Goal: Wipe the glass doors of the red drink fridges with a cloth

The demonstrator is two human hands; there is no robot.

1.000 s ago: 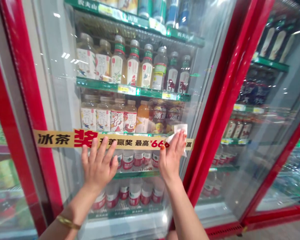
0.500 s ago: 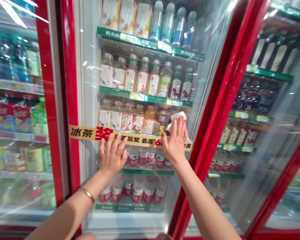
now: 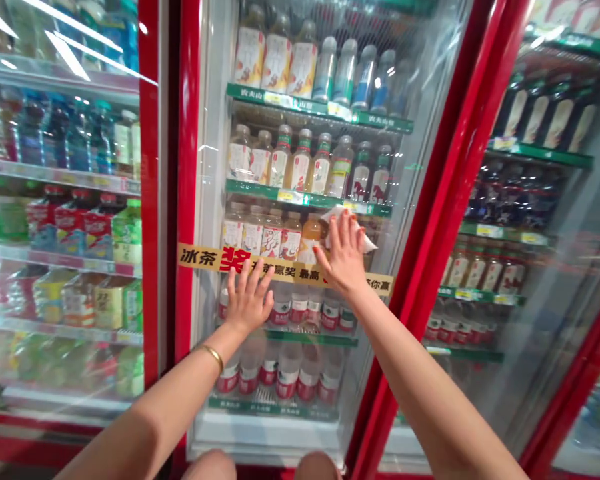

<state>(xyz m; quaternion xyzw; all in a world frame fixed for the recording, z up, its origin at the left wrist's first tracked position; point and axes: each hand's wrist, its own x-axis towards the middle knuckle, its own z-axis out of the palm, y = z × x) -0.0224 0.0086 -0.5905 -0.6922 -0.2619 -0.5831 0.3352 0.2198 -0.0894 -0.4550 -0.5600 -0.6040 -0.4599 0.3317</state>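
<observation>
My left hand (image 3: pixel 249 298) lies flat with spread fingers against the glass door (image 3: pixel 210 120) of a red-framed drinks cooler, just below a yellow sticker strip (image 3: pixel 200 257) with red and black print. My right hand (image 3: pixel 344 253) presses a white cloth (image 3: pixel 365 240) flat onto the same glass, higher and to the right, over the strip's right part. A gold bangle (image 3: pixel 213 355) circles my left wrist. Behind the glass stand rows of bottled drinks (image 3: pixel 300 163) on green-edged shelves.
The red door frame (image 3: pixel 445 200) runs diagonally right of my right hand, with another glass door (image 3: pixel 540 220) beyond it. A second cooler (image 3: pixel 70 220) with bottles and cartons stands to the left. My knees (image 3: pixel 260 467) show at the bottom edge.
My right hand has slid the cloth upward and a little left on the glass. The left hand stays flat below the strip. The view has shifted left and backed away from the cooler.
</observation>
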